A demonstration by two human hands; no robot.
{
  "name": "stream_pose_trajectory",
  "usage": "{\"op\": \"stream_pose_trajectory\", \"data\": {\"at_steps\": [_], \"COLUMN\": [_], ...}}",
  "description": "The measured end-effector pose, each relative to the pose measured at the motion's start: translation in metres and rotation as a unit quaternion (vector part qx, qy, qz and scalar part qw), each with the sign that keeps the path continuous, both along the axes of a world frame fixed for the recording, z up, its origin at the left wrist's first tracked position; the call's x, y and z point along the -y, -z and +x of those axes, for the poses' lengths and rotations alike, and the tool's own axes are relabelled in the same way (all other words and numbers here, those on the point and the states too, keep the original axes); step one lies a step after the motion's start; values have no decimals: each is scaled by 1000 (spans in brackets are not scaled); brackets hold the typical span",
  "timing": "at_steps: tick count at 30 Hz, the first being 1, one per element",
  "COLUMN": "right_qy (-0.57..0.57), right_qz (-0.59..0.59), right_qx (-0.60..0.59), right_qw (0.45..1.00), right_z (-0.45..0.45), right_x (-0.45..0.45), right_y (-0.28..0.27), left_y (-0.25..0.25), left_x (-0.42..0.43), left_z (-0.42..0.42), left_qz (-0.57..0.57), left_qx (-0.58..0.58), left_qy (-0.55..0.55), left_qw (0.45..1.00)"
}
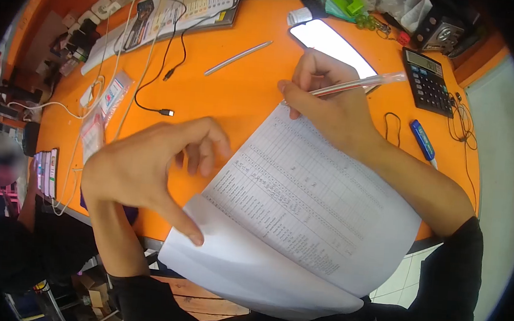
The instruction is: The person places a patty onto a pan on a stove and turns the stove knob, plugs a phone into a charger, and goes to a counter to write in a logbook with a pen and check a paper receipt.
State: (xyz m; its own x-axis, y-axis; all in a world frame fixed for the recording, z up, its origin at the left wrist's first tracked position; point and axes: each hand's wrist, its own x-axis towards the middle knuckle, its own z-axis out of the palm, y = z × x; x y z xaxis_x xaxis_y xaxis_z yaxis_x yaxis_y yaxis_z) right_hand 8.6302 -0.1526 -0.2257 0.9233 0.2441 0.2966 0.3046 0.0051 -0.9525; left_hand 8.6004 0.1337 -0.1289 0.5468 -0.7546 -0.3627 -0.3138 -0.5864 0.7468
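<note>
My right hand [338,109] grips a clear-barrelled pen [367,83], its fingertips at the top corner of a printed sheet [303,187]. The sheet carries a table with printed rows and some handwritten marks. A curled white page [244,264] is folded back along the near side of it. My left hand [161,160] hovers over the left edge of the papers, thumb and fingers apart, holding nothing. Its thumb lies over the folded page; I cannot tell whether it touches. Beyond my right hand lies a phone with a bright white screen [336,45], partly covered by that hand.
On the orange table [213,98] lie a silver pen [238,58], a black cable [147,106], a calculator [427,82] and a blue marker-like item [423,140]. Printed brochures [190,7] and power sockets [110,4] line the back left. Another person sits at far left.
</note>
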Motion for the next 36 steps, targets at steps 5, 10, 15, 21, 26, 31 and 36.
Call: {"op": "stream_pose_trajectory", "data": {"at_steps": [5, 10, 15, 21, 26, 31, 36], "right_qy": [3, 6, 8, -69, -218, -291, -269], "right_qz": [4, 9, 30, 22, -266, -433, -380], "right_qx": [-14, 31, 106, 170, 95, 201, 212], "right_qw": [1000, 999, 994, 983, 934, 829, 859], "right_z": [-1, -3, -2, -46, -146, -198, -193], "right_x": [1, 0, 2, 33, 53, 64, 67], "right_y": [-1, -3, -32, -110, -86, -64, -43], "left_y": [-17, 12, 34, 44, 51, 45, 37], "left_x": [-4, -2, -20, -27, -22, -10, -3], "left_z": [-69, -116, -115, -107, -110, -109, -111], "left_qz": [89, -11, -158, -190, -126, -65, -24], "left_qx": [46, 20, -3, 81, 197, 402, 443], "left_qy": [-136, -258, -389, -471, -497, -407, -394], "left_qw": [986, 966, 908, 858, 836, 818, 805]}}
